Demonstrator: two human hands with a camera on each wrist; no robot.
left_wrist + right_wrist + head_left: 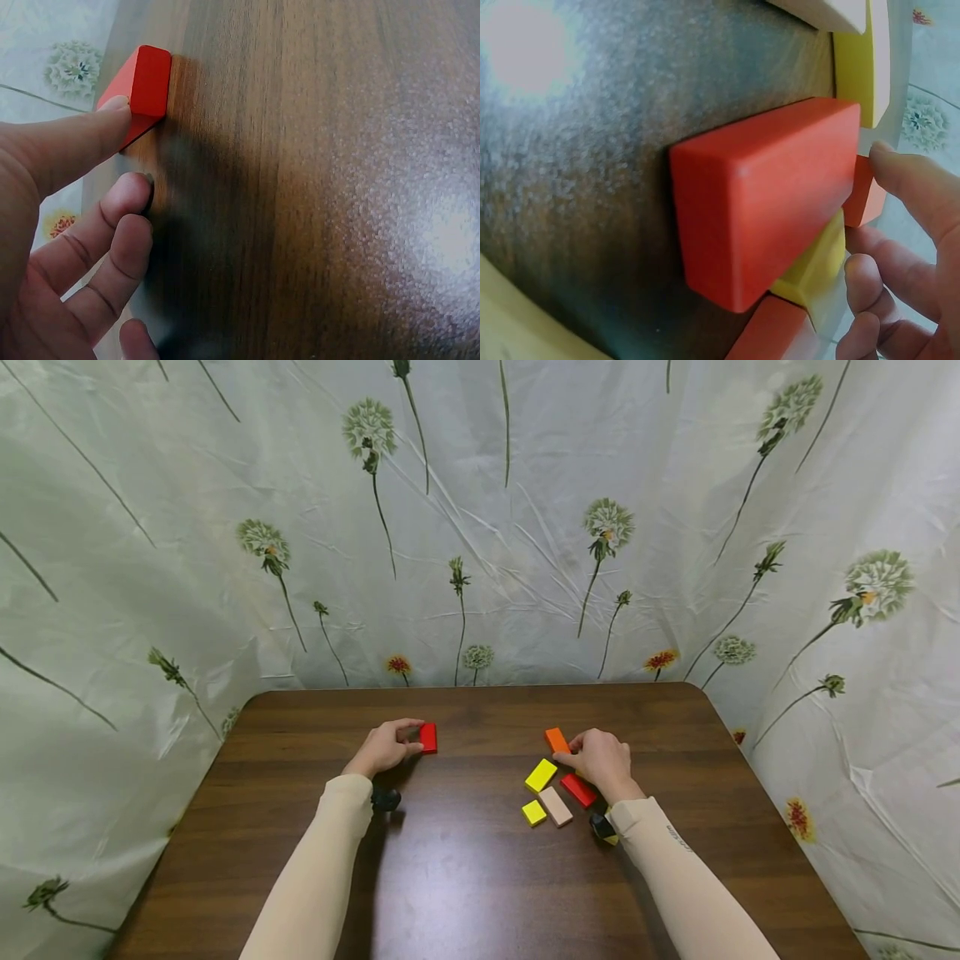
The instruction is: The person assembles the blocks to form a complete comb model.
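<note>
My left hand (381,748) is at the left of a red block (428,737) on the table. Its thumb touches the block in the left wrist view, where the index finger is hidden and the other fingers curl free. On the right, my right hand (602,757) pinches an orange block (557,741) between thumb and index finger. Close by lie a yellow block (541,775), a second red block (578,791), a beige block (556,807) and a smaller yellow block (534,813). Another yellow block (815,262) and a reddish block (778,331) show in the right wrist view, partly covered.
The brown wooden table (465,877) reaches back to a pale curtain (480,527) printed with flowers. Bare tabletop lies between the two hands. A bright light reflection falls on the table's front middle.
</note>
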